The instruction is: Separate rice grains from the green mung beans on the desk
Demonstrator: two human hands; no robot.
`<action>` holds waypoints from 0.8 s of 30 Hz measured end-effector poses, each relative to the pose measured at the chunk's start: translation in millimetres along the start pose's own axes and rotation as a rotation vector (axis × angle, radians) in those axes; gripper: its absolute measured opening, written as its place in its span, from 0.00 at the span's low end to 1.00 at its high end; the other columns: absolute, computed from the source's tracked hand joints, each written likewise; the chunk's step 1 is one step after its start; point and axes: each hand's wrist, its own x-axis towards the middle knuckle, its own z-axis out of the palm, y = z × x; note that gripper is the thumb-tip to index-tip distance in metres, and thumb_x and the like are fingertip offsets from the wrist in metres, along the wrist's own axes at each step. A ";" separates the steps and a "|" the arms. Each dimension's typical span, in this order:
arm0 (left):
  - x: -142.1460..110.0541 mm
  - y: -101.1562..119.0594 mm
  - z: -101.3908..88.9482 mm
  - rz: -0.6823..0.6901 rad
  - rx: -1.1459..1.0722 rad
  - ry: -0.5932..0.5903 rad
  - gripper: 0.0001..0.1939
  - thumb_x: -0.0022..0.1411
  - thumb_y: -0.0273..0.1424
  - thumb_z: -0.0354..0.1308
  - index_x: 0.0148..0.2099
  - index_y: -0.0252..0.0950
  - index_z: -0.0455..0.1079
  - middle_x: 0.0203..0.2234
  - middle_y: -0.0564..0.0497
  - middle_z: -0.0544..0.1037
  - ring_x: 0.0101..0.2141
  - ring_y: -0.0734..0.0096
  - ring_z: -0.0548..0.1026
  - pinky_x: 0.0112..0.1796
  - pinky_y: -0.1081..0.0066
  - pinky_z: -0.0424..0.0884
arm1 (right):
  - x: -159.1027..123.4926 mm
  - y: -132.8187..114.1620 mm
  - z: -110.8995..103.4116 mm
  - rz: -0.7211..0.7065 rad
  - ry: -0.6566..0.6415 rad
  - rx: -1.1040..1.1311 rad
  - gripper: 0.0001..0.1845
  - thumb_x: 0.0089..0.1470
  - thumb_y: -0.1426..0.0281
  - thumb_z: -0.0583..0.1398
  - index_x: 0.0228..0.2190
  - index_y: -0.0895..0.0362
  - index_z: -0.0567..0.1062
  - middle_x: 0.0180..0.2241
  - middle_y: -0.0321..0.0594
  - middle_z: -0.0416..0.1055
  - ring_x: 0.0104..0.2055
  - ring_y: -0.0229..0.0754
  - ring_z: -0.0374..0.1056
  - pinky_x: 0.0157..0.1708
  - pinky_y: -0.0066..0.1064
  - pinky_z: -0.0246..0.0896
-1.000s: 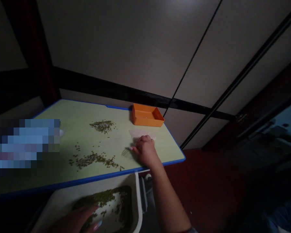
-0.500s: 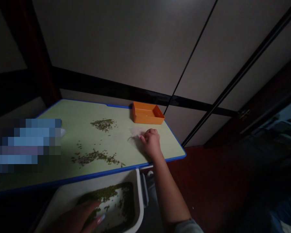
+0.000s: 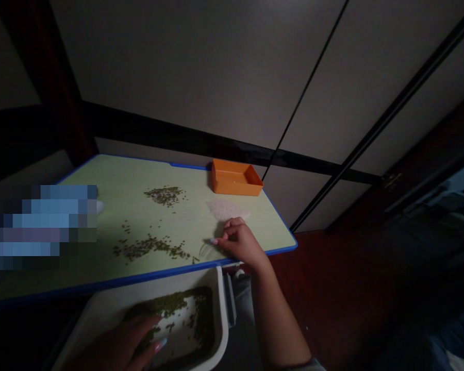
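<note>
My right hand (image 3: 237, 239) is closed in a pinch over the near right part of the pale green table top (image 3: 193, 180). At its fingertips shows a thin, see-through piece with a curved edge (image 3: 206, 249), too faint to name. Just beyond the hand lies a flat whitish patch (image 3: 226, 210), perhaps fine grains. My left hand (image 3: 127, 337) reaches into a white basin (image 3: 223, 309), thumb and forefinger apart. Small green grains (image 3: 174, 303) lie beneath and around it. Two loose spreads of similar grains, a far one (image 3: 164, 196) and a near one (image 3: 150, 248), lie on the table.
An orange open box (image 3: 237, 185) stands at the table's far right corner. Blue edging (image 3: 139, 281) runs round the table, and the basin sits below its near edge. A pixelated blue area (image 3: 54, 216) covers the left side. Cabinet panels (image 3: 201, 67) rise behind.
My right hand has drawn back toward the near table edge and slightly left, with the clear piece moving along. More of the whitish patch shows now. My left hand stays in the basin.
</note>
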 end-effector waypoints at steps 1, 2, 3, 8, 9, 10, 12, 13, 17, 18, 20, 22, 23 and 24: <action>0.1 0.4 -0.8 0.003 -0.006 0.002 0.22 0.61 0.50 0.57 0.53 0.53 0.80 0.51 0.54 0.86 0.52 0.59 0.83 0.52 0.68 0.78 | -0.9 -1.0 0.9 -0.002 -0.005 0.007 0.17 0.52 0.74 0.73 0.18 0.54 0.74 0.32 0.36 0.71 0.45 0.44 0.67 0.50 0.37 0.59; 0.2 1.2 -1.9 0.002 -0.010 0.005 0.22 0.60 0.50 0.58 0.52 0.53 0.81 0.50 0.54 0.86 0.51 0.59 0.83 0.52 0.68 0.78 | -1.8 -2.2 1.5 -0.004 -0.012 0.017 0.17 0.52 0.74 0.73 0.18 0.54 0.74 0.32 0.36 0.71 0.45 0.44 0.67 0.50 0.37 0.59; 0.3 2.6 -3.2 -0.002 -0.012 0.007 0.21 0.60 0.50 0.58 0.52 0.53 0.81 0.50 0.54 0.86 0.51 0.59 0.84 0.52 0.69 0.78 | -2.7 -3.3 1.8 -0.008 -0.022 0.028 0.17 0.52 0.74 0.73 0.18 0.54 0.74 0.32 0.36 0.71 0.46 0.44 0.67 0.50 0.36 0.59; 2.4 12.2 -10.8 -0.017 0.001 -0.010 0.23 0.60 0.52 0.56 0.50 0.51 0.82 0.49 0.52 0.86 0.51 0.57 0.84 0.53 0.65 0.79 | -4.7 -7.0 0.3 -0.026 -0.031 0.036 0.18 0.52 0.74 0.73 0.18 0.54 0.73 0.32 0.36 0.71 0.46 0.44 0.67 0.50 0.36 0.59; 2.7 13.6 -11.8 -0.015 0.000 -0.016 0.23 0.60 0.52 0.55 0.50 0.50 0.82 0.49 0.52 0.86 0.51 0.56 0.84 0.53 0.64 0.78 | -4.3 -7.1 0.0 -0.024 -0.017 0.028 0.18 0.52 0.75 0.73 0.18 0.54 0.73 0.32 0.36 0.71 0.46 0.44 0.67 0.50 0.36 0.59; 3.0 14.8 -12.5 -0.015 -0.003 -0.018 0.24 0.60 0.52 0.55 0.50 0.50 0.82 0.49 0.52 0.86 0.51 0.55 0.84 0.53 0.63 0.78 | -3.6 -7.1 -0.2 -0.023 -0.006 0.017 0.18 0.52 0.75 0.73 0.18 0.55 0.73 0.32 0.36 0.71 0.45 0.43 0.67 0.50 0.36 0.59; 2.9 16.6 -13.5 -0.023 -0.004 -0.017 0.23 0.59 0.51 0.55 0.51 0.50 0.82 0.50 0.52 0.86 0.51 0.55 0.84 0.53 0.63 0.79 | -1.6 -6.9 0.1 -0.020 0.007 -0.005 0.18 0.52 0.74 0.73 0.18 0.55 0.72 0.31 0.36 0.71 0.44 0.43 0.67 0.50 0.36 0.59; 2.7 17.3 -13.9 -0.027 -0.001 -0.021 0.24 0.60 0.51 0.55 0.51 0.50 0.82 0.50 0.52 0.86 0.51 0.56 0.83 0.53 0.64 0.79 | -0.6 -6.7 0.6 -0.019 0.007 -0.014 0.18 0.52 0.74 0.73 0.18 0.55 0.72 0.30 0.35 0.71 0.44 0.43 0.67 0.50 0.36 0.59; 1.2 18.9 -15.1 -0.045 0.026 -0.063 0.26 0.61 0.52 0.53 0.54 0.49 0.81 0.52 0.52 0.85 0.53 0.57 0.82 0.53 0.66 0.78 | 1.3 -5.8 2.7 -0.018 -0.014 -0.008 0.18 0.53 0.73 0.73 0.18 0.55 0.73 0.31 0.36 0.71 0.45 0.44 0.67 0.50 0.36 0.59; 0.8 18.9 -15.1 -0.047 0.030 -0.065 0.27 0.61 0.52 0.53 0.54 0.49 0.81 0.53 0.52 0.84 0.54 0.57 0.82 0.54 0.66 0.77 | 1.0 -5.5 3.0 -0.019 -0.022 0.003 0.18 0.53 0.73 0.72 0.18 0.54 0.73 0.31 0.36 0.71 0.45 0.44 0.67 0.50 0.36 0.59; 0.4 18.5 -14.6 -0.053 0.035 -0.049 0.27 0.60 0.53 0.53 0.54 0.49 0.81 0.53 0.52 0.84 0.54 0.56 0.82 0.54 0.65 0.77 | -0.2 -4.9 2.8 -0.017 -0.032 0.029 0.18 0.53 0.74 0.72 0.18 0.54 0.73 0.31 0.36 0.71 0.45 0.44 0.67 0.50 0.36 0.59; 0.4 18.0 -14.1 -0.044 0.024 -0.031 0.27 0.60 0.54 0.53 0.53 0.50 0.81 0.52 0.51 0.85 0.53 0.56 0.83 0.54 0.64 0.78 | -1.9 -4.4 1.9 -0.017 -0.047 0.046 0.18 0.53 0.74 0.72 0.18 0.54 0.72 0.32 0.36 0.70 0.45 0.44 0.67 0.50 0.36 0.59; 0.6 17.9 -13.9 -0.035 0.013 -0.024 0.27 0.60 0.54 0.54 0.53 0.50 0.81 0.51 0.51 0.85 0.52 0.56 0.83 0.53 0.64 0.78 | -2.8 -4.3 1.4 -0.018 -0.055 0.051 0.18 0.53 0.75 0.72 0.18 0.54 0.72 0.31 0.36 0.70 0.45 0.44 0.67 0.49 0.36 0.59; 0.7 17.9 -13.9 -0.027 0.001 -0.018 0.27 0.60 0.55 0.54 0.52 0.50 0.81 0.50 0.52 0.86 0.51 0.56 0.83 0.53 0.65 0.78 | -3.6 -4.4 0.9 -0.020 -0.062 0.055 0.18 0.53 0.75 0.72 0.18 0.54 0.72 0.31 0.36 0.69 0.45 0.43 0.67 0.49 0.36 0.59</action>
